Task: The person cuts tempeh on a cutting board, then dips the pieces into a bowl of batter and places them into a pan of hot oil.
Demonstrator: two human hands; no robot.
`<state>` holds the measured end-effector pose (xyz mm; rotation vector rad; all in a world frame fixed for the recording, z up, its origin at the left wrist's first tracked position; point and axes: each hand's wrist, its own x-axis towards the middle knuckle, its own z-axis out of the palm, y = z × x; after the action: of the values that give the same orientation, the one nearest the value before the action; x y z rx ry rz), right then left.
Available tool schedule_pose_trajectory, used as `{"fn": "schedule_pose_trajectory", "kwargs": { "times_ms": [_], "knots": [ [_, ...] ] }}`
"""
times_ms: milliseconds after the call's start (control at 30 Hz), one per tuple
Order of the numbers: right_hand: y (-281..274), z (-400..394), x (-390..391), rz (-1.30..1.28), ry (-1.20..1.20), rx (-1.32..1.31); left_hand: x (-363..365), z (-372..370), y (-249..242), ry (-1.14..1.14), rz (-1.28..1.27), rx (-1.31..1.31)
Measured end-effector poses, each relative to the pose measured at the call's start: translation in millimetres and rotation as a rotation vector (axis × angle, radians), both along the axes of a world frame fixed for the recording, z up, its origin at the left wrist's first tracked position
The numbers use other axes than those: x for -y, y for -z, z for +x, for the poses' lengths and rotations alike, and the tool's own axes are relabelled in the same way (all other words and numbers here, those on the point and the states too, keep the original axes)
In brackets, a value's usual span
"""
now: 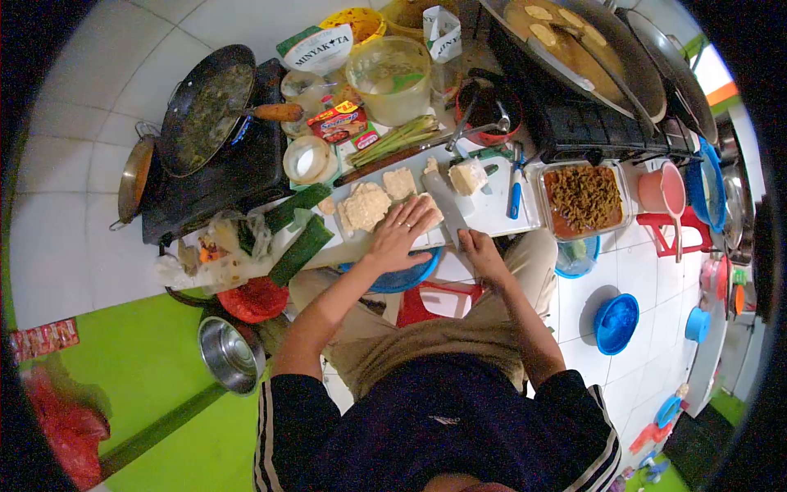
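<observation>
My right hand (484, 254) is wrapped round the handle of a broad kitchen knife (445, 205), its blade pointing away from me on the white worktop. To its left, my left hand (402, 232) lies with fingers stretched out over a pale slab that looks like tempeh (432, 215), partly hidden under the fingers. Beside that hand sit a crumbly pale piece (365, 207) and a flatter square piece (399, 184). A small pale scrap lies near the blade's tip. Right of the blade stands a white block in a wrapper (468, 176).
A pan of greens (205, 115) sits over a lit burner at left. A large wok of brown liquid (566, 49) stands at upper right. A glass dish of dark food (584, 199), a blue-handled peeler or knife (515, 193) and banana-leaf pieces (302, 248) flank the work area.
</observation>
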<state>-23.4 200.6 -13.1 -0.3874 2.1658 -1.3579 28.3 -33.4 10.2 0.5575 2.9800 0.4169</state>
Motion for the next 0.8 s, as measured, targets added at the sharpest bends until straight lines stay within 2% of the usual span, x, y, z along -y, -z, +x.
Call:
{"fn": "schedule_pose_trajectory", "kwargs": {
  "times_ms": [200, 300, 400, 600, 700, 800],
  "knots": [
    [6, 12, -10, 0.019, -0.018, 0.039, 2, 0, -6, 0.015, 0.022, 0.010],
    [5, 8, 0, 0.002, 0.010, -0.026, 2, 0, -6, 0.007, 0.036, 0.015],
    [-4, 0, 13, 0.185, -0.041, -0.111, 1, 3, -6, 0.018, 0.027, 0.012],
    [-11, 20, -1, 0.290, -0.002, -0.176, 5, 2, -7, 0.026, 0.015, -0.013],
    [-1, 22, 4, 0.170, 0.044, -0.210, 2, 2, -4, 0.023, 0.029, -0.019],
    [0, 15, 15, 0.262, 0.041, -0.231, 3, 3, -3, 0.010, 0.017, -0.011]
  ]
}}
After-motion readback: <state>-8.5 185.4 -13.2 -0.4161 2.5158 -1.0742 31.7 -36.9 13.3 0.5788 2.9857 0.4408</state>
